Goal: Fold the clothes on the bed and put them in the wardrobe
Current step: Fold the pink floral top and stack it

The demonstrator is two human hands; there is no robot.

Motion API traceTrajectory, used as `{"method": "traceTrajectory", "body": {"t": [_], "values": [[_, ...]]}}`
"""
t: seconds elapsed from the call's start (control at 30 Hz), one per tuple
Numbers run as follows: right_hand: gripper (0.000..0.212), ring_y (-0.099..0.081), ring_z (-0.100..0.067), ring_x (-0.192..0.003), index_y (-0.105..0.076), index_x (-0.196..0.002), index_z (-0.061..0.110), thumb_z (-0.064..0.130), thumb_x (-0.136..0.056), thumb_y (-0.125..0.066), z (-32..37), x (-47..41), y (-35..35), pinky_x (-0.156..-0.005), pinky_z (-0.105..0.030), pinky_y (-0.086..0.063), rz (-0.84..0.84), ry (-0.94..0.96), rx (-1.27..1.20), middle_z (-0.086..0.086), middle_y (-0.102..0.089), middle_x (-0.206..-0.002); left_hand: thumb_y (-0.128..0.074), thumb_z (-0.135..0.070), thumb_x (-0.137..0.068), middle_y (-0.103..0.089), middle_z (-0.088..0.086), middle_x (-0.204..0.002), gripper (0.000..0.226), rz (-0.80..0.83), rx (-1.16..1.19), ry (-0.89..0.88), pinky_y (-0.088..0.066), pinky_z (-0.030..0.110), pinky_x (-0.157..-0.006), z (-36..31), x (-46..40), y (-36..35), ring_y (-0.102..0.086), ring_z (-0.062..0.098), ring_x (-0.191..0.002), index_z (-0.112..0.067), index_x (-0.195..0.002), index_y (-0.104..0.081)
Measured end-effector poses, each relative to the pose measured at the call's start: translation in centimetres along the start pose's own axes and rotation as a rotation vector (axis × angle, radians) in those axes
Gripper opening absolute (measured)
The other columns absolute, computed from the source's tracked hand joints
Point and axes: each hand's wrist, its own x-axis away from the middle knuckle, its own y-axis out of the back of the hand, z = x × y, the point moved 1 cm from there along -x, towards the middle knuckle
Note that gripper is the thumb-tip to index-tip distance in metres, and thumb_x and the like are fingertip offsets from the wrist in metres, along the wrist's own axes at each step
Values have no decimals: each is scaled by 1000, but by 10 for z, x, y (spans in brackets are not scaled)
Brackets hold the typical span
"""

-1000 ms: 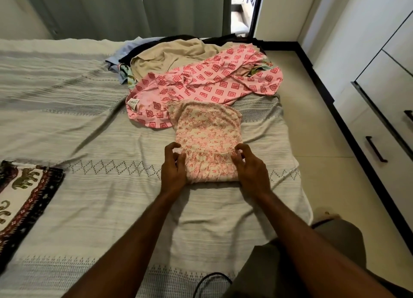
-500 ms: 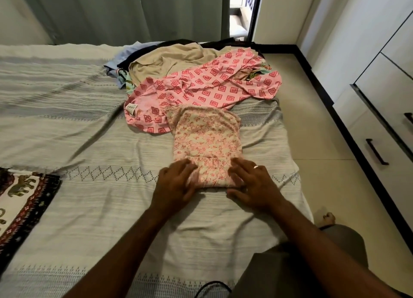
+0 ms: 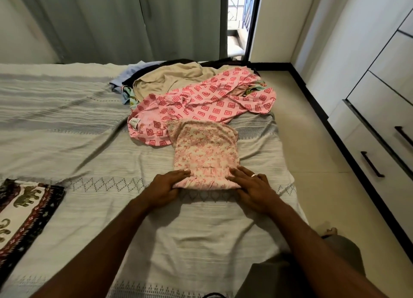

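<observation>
Folding is only at its start, as I judge it: one floral garment [image 3: 205, 154] lies as a narrow, already doubled strip on the bedspread [image 3: 78, 145], its far end touching the heap, its near end under my hands. My left hand [image 3: 166, 187] grips the near left corner, fingers laid over the top and thumb seemingly tucked beneath. My right hand [image 3: 253, 186], ring showing, lies with fingers nearly straight on the near right corner; I cannot tell whether its thumb is under the edge. Left to do, I reckon: one more fold here, then the pink diamond-print garment [image 3: 212, 105], the beige cloth [image 3: 169, 78] and the darker pieces at the far end, all still rumpled. White wardrobe [image 3: 380, 109] stands on the right, drawers closed. The floral cloth is cream with pink sprigs, thin, gathered near my hands.
</observation>
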Motion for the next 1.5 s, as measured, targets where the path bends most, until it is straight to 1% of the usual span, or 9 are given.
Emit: {"method": "traceTrajectory", "body": {"t": [0.1,0.17,0.23,0.33,0.47,0.57,0.77,1.23,1.5], "values": [[44,-46,-7,-138,-69,-126,36,39,-85,-54,-3,4,10,-109,-34,-39,-115,28,-407,9,-57,-141,-55,-47,-81,-74,0,-119,39,103,281,131,-50,36,-96,-14,2,23,-66,18,-111,-34,-112,-74],[28,-71,-17,-94,-78,-96,45,34,-79,-60,3,8,15,-80,-38,-54,-208,-53,-624,1,-77,-100,-67,-34,-86,-77,-3,-106,18,109,532,181,-51,29,-89,-20,2,28,-69,10,-100,-32,-101,-77],[20,-66,-21,-68,-79,-80,33,40,-77,-60,12,6,14,-64,-45,-53,-320,-150,-695,-1,-72,-72,-66,-18,-95,-76,0,-111,18,65,719,222,-52,23,-92,-28,3,25,-69,13,-107,-19,-111,-75],[32,-72,-19,-82,-73,-100,22,46,-79,-72,21,7,2,-70,-45,-60,-379,-273,-815,1,-75,-89,-62,-30,-100,-76,0,-110,20,-150,803,305,-56,36,-95,-37,3,2,-70,22,-109,-18,-111,-73],[39,-74,-12,-90,-65,-113,18,14,-79,-85,31,14,-12,-67,-28,-61,-367,-376,-1029,3,-75,-98,-76,-65,-75,-76,-3,-106,63,-509,778,465,-61,45,-85,-60,-3,-30,-73,15,-98,-18,-117,-68],[27,-75,-13,-86,-69,-108,12,8,-83,-79,43,6,-10,-62,-24,-59,-455,-429,-1238,3,-77,-91,-66,-63,-86,-74,-5,-105,49,-689,640,528,-62,45,-82,-71,-14,-41,-71,14,-94,-23,-115,-66],[43,-67,-17,-85,-67,-102,21,61,-93,-57,38,-48,-3,-70,-35,-55,-631,-539,-680,1,-72,-92,-47,-44,-104,-64,2,-94,38,-852,475,620,-44,32,-73,-78,-57,-11,-58,20,-84,-9,-112,-58],[39,-61,-41,-110,-54,-124,12,42,-106,-37,7,-118,6,-86,-42,-49,-263,-714,-64,-22,-64,-118,-35,-33,-109,-63,22,-121,39,-487,135,911,-42,39,-78,-16,-116,3,-60,39,-111,-4,-121,-59],[58,-59,-41,-107,-53,-123,14,65,-97,-40,4,-117,3,-86,-45,-49,-431,-844,-226,-20,-62,-118,-41,-43,-106,-68,11,-97,45,-651,342,883,-53,39,-77,4,-112,1,-62,25,-85,-5,-101,-64]]}}
